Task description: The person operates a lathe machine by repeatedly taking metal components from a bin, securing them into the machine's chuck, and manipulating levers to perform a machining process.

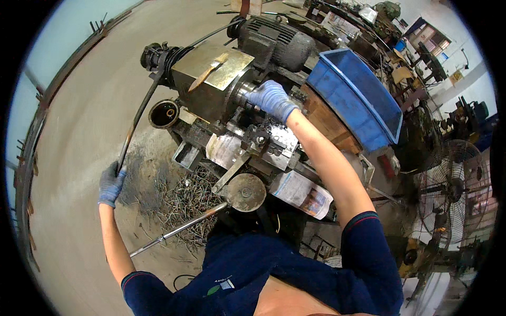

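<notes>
My left hand (112,184), in a blue-grey knit glove, is closed round the lower end of a long dark lever (138,116). That lever runs up to the black collar (167,62) at the left end of a lathe-like machine. My right hand (271,100), gloved in blue and white stripes, curls over the front of the shiny round spindle nose (243,94); whatever its fingertips hold is hidden. A wooden-handled brush (208,72) lies on the machine's metal headstock box (232,66). Below my right hand sits the oily tool slide (261,141).
A motor (274,45) stands behind the headstock; a blue bin (353,100) is at right. An oily round can (164,113) hangs at left. Thin metal pieces (184,208) litter the floor. Near me are a round plate (246,193), a shiny rod (182,227) and a fan (448,195).
</notes>
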The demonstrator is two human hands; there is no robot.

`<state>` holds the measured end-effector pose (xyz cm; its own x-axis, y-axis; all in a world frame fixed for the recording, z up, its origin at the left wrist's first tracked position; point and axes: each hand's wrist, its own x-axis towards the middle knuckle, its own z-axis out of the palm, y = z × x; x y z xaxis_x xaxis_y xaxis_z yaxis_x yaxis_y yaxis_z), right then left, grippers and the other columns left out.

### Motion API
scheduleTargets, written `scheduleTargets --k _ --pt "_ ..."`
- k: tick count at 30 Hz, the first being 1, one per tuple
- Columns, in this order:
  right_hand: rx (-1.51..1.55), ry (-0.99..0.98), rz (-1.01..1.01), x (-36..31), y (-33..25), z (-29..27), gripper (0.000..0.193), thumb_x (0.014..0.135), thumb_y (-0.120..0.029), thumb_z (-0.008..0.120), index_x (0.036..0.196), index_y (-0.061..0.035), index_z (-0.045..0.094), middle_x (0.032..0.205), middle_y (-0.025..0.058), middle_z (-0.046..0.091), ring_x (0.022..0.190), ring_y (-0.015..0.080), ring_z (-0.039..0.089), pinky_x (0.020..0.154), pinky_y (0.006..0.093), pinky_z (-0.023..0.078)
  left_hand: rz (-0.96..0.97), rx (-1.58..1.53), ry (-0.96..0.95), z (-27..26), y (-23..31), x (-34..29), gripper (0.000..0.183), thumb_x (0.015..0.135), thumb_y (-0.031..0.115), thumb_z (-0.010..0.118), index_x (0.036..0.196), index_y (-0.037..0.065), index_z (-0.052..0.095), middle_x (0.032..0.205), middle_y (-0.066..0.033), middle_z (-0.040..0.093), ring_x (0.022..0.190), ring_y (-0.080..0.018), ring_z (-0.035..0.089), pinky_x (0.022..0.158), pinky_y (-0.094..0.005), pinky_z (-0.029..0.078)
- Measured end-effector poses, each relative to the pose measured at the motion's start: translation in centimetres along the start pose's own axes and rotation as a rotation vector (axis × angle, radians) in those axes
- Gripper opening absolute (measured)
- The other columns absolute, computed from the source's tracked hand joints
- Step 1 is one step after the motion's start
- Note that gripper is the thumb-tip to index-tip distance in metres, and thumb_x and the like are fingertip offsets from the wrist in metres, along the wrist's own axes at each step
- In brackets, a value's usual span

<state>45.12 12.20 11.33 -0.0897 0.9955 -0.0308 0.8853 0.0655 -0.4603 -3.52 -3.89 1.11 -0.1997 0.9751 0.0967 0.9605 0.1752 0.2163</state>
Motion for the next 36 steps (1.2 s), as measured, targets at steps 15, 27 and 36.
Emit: scheduleTargets --k 15,27,36 --pt "0.055 0.006 -0.089 -0.2 -0.1 -1.2 0.047 0.073 -0.052 0.063 0.079 -0.0057 0.070 0.075 0.0144 0.067 0.075 0.0304 0.064 0.073 0.0352 0.049 0.079 0.479 0.188 1.1 -9.9 14.6 0.012 0.080 0.015 0.054 0.088 0.008 0.060 0.078 -0.0158 0.063 0.072 -0.0336 0.062 0.064 -0.0447 0.049" --pt "0.184 0.427 -0.201 -13.2 8.6 -8.4 0.026 0.074 -0.027 0.071 0.078 -0.0016 0.067 0.079 0.0116 0.066 0.072 0.0221 0.064 0.068 0.0310 0.050 0.190 -0.491 -0.369 21.9 7.5 8.0 0.045 0.080 0.042 0.059 0.111 0.009 0.062 0.096 -0.0179 0.066 0.086 -0.0298 0.063 0.080 -0.0386 0.048" --pt "-0.084 0.442 0.346 -27.7 25.3 -9.1 0.035 0.074 -0.033 0.071 0.084 0.0003 0.067 0.078 0.0146 0.067 0.069 0.0215 0.064 0.065 0.0318 0.050 0.451 0.322 -0.313 17.9 11.3 12.1 0.023 0.077 0.020 0.056 0.097 0.014 0.066 0.094 -0.0158 0.065 0.089 -0.0322 0.062 0.077 -0.0419 0.049"
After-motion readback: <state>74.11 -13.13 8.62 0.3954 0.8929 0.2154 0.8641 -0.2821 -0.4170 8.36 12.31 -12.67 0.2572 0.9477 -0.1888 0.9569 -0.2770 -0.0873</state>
